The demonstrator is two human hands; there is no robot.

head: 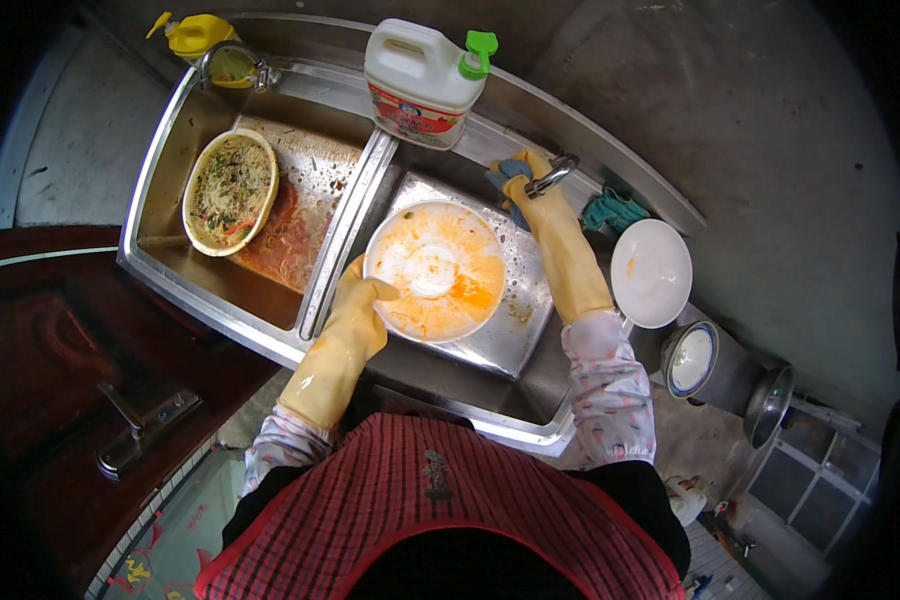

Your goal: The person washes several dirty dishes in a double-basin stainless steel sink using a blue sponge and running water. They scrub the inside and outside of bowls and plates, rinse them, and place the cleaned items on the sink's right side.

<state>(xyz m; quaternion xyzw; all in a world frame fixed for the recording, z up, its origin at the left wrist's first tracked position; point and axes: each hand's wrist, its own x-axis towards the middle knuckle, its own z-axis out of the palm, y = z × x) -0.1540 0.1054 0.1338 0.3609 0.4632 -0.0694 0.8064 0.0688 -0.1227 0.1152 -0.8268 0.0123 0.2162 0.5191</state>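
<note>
Yellow rubber gloves cover both my hands. My left hand point(367, 296) grips the left rim of a round white dish point(431, 271), with the thumb over its edge. Orange, greasy stains and small food bits coat the dish's inside. It is over an upturned metal pan or tray point(521, 315) in the right sink basin point(450, 382). At the back of that basin, my right hand point(523, 176) holds a blue-grey cloth point(511, 180). A chrome faucet spout point(552, 175) passes in front of the right glove and hides part of it.
Food scraps fill a yellow strainer basket point(231, 193) in the left basin, beside reddish residue. A white jug point(420, 82) and a yellow bottle point(202, 37) stand on the back ledge. To the right are a green cloth point(613, 210), a white plate point(651, 274) and bowls point(690, 360).
</note>
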